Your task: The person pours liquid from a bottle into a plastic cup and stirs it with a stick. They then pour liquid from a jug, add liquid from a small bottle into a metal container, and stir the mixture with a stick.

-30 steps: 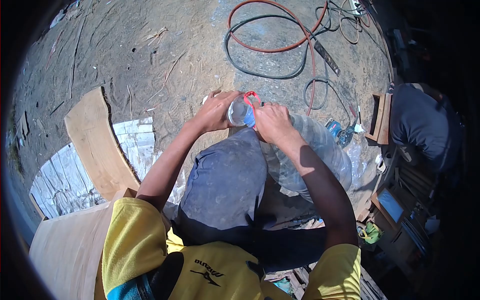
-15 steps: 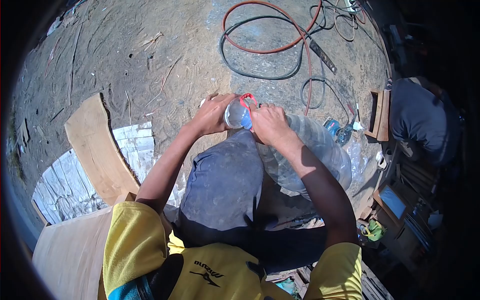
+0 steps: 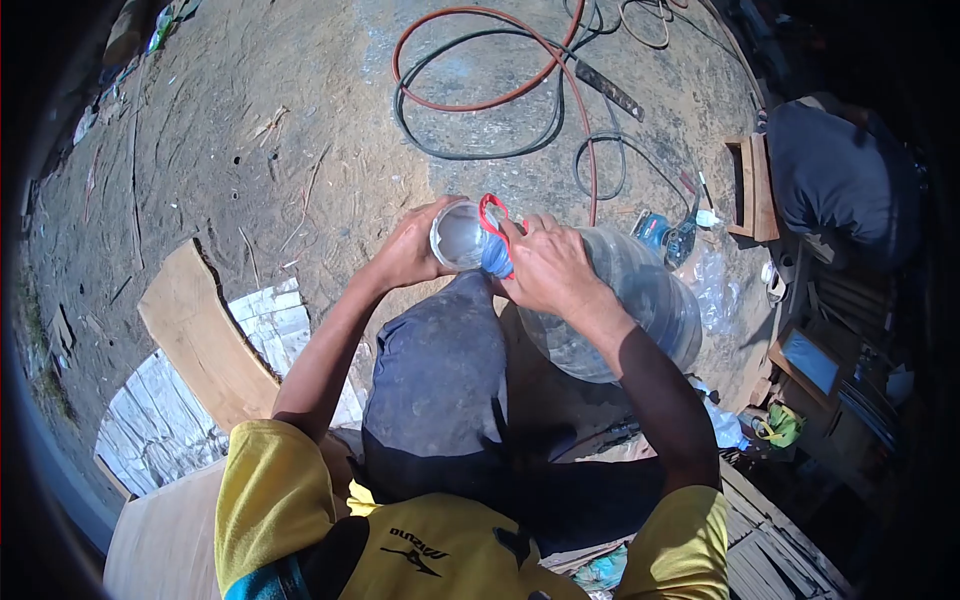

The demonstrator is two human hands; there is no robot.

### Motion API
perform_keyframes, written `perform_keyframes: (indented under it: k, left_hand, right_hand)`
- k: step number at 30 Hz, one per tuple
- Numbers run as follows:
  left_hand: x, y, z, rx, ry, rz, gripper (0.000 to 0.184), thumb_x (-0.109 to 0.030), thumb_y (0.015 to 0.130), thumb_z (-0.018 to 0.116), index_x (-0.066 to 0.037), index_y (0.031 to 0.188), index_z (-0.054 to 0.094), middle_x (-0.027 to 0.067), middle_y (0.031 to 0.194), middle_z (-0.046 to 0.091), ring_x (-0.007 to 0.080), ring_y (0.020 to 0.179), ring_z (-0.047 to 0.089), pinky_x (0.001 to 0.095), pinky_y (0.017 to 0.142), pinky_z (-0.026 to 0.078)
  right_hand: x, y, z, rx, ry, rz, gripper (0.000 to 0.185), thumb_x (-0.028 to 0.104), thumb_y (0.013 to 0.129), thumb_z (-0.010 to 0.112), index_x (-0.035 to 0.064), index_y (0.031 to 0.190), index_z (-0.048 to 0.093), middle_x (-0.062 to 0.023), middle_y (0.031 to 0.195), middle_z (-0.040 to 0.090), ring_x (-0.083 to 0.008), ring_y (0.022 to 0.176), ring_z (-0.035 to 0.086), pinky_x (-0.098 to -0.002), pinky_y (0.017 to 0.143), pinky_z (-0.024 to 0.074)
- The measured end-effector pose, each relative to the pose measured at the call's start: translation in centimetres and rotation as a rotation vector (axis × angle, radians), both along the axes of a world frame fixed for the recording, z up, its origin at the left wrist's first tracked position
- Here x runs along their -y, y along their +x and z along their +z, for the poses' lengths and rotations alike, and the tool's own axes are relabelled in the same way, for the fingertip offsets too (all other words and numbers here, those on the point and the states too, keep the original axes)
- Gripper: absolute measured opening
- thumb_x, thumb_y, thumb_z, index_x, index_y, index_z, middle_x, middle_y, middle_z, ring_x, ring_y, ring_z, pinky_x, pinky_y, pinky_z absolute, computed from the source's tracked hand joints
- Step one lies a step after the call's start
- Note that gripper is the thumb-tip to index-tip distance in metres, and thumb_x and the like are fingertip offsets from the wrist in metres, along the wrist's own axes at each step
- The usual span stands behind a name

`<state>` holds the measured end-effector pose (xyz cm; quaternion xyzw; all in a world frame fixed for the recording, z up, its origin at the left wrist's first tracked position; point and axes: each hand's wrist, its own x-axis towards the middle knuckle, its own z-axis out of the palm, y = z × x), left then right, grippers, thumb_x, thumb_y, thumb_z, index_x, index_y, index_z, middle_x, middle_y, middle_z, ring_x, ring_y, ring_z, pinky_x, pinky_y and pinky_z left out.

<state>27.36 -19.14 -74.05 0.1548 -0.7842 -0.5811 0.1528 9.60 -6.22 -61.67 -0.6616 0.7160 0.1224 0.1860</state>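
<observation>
My left hand (image 3: pixel 412 247) is wrapped round a clear plastic cup (image 3: pixel 455 238) whose round rim faces up toward me. My right hand (image 3: pixel 550 265) is closed on the neck of a big clear water jug (image 3: pixel 648 315) lying tilted to the right of my knee. A red plastic loop (image 3: pixel 489 210) and the blue neck part (image 3: pixel 495 256) show beside my right fingers. The jug's mouth is right at the cup's rim; whether they touch, I cannot tell. My knee in dark trousers (image 3: pixel 440 360) is just below both hands.
Red and dark hoses (image 3: pixel 480 104) lie coiled on the dirt floor ahead. A blue power tool (image 3: pixel 668 238) and a wooden box frame (image 3: pixel 745 188) are at the right, near a person in dark clothing (image 3: pixel 835 170). A curved wooden board (image 3: pixel 205 330) rests at the left.
The cup has turned so that its opening shows more fully. The jug has shifted slightly in my right hand's grip. My view has moved a little to the right.
</observation>
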Motion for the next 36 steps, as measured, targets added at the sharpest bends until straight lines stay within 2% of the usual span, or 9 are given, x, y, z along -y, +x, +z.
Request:
perform_keyframes:
  k: [3, 8, 16, 21, 23, 29, 31, 32, 36]
  left_hand:
    - [-0.1, -1.3, 1.5, 0.033, 0.156, -0.055, 0.093, -0.016, 0.065, 0.094, -0.002, 0.146, 0.05, 0.0163, 0.136, 0.066, 0.032, 0.131, 0.064, 0.0452, 0.112, 0.049]
    - [0.4, -4.4, 4.7, -0.069, 0.217, -0.146, 0.096, -0.017, 0.065, 0.095, -0.002, 0.148, 0.049, 0.0134, 0.139, 0.064, 0.0263, 0.134, 0.06, 0.0423, 0.117, 0.044]
    - [-0.3, -9.9, 11.4, -0.113, 0.186, -0.183, 0.086, -0.007, 0.068, 0.091, 0.0, 0.143, 0.051, 0.0128, 0.133, 0.065, 0.0233, 0.123, 0.064, 0.0375, 0.109, 0.049]
    - [-2.5, -12.3, 15.4, -0.012, -0.009, -0.117, 0.084, -0.009, 0.074, 0.091, 0.0, 0.146, 0.049, 0.0134, 0.137, 0.062, 0.0242, 0.126, 0.061, 0.0386, 0.11, 0.045]
    - [-4.1, -13.5, 17.2, 0.015, 0.033, -0.119, 0.081, -0.008, 0.077, 0.089, 0.0, 0.146, 0.049, 0.0133, 0.139, 0.061, 0.0246, 0.128, 0.059, 0.0392, 0.112, 0.043]
    - [-9.4, -17.2, 18.9, 0.051, 0.041, -0.078, 0.086, -0.009, 0.078, 0.089, 0.001, 0.15, 0.044, 0.0126, 0.143, 0.057, 0.0247, 0.13, 0.058, 0.0398, 0.113, 0.043]
    - [-11.6, -18.8, 19.5, -0.005, 0.113, -0.137, 0.088, -0.014, 0.076, 0.091, 0.0, 0.15, 0.045, 0.0125, 0.143, 0.057, 0.0252, 0.131, 0.057, 0.0407, 0.114, 0.042]
    - [-12.9, -19.4, 19.9, 0.014, 0.102, -0.156, 0.088, -0.014, 0.076, 0.091, 0.0, 0.15, 0.045, 0.0125, 0.143, 0.057, 0.0252, 0.131, 0.057, 0.0407, 0.114, 0.042]
    - [-18.6, -22.1, 20.7, -0.07, 0.085, -0.252, 0.087, -0.026, 0.075, 0.094, -0.001, 0.147, 0.051, 0.0115, 0.139, 0.06, 0.025, 0.13, 0.058, 0.0419, 0.114, 0.042]
  right_hand:
    - [-1.8, -1.3, 3.8, 0.041, -0.071, -0.121, 0.072, 0.037, 0.072, 0.089, 0.0002, 0.129, 0.066, -0.0208, 0.112, 0.067, -0.0376, 0.11, 0.066, -0.0501, 0.089, 0.0572]
    - [-8.1, -5.4, 11.3, -0.016, -0.27, -0.386, 0.067, 0.041, 0.07, 0.089, 0.0061, 0.123, 0.068, -0.0133, 0.111, 0.068, -0.0329, 0.107, 0.068, -0.0472, 0.088, 0.0583]
    - [-24.7, -10.9, 20.3, 0.105, -0.479, -0.828, 0.062, 0.033, 0.074, 0.089, 0.0108, 0.125, 0.064, -0.0123, 0.115, 0.074, -0.0293, 0.108, 0.073, -0.0421, 0.098, 0.0563]
    - [-36.7, -13.5, 20.3, 0.227, -0.838, -1.031, 0.059, 0.027, 0.076, 0.091, 0.0066, 0.125, 0.064, -0.0089, 0.116, 0.071, -0.0239, 0.107, 0.072, -0.0383, 0.097, 0.0552]
    - [-40.7, -13.8, 19.8, 0.191, -1.152, -1.009, 0.055, 0.025, 0.076, 0.092, 0.0078, 0.121, 0.065, -0.0112, 0.11, 0.075, -0.0246, 0.103, 0.074, -0.0388, 0.094, 0.0575]
    - [-47.3, -16.5, 25.5, 0.25, -1.48, -1.16, 0.051, 0.022, 0.079, 0.093, 0.0037, 0.119, 0.067, -0.0078, 0.107, 0.075, -0.016, 0.101, 0.072, -0.0336, 0.092, 0.0568]
    - [-48.6, -18.9, 29.1, 0.028, -1.492, -1.04, 0.055, 0.036, 0.083, 0.09, 0.0054, 0.123, 0.068, -0.0117, 0.109, 0.076, -0.0209, 0.098, 0.075, -0.0329, 0.089, 0.0578]
    - [-50.4, -20.2, 30.8, -0.156, -1.447, -1.048, 0.049, 0.033, 0.088, 0.085, 0.0025, 0.124, 0.07, -0.0075, 0.112, 0.075, -0.0165, 0.104, 0.07, -0.0288, 0.092, 0.0543]
    - [-54.5, -24.8, 36.0, -0.425, -1.447, -1.036, 0.05, 0.033, 0.088, 0.085, 0.0029, 0.125, 0.069, -0.0082, 0.112, 0.075, -0.0172, 0.104, 0.071, -0.0293, 0.092, 0.0548]
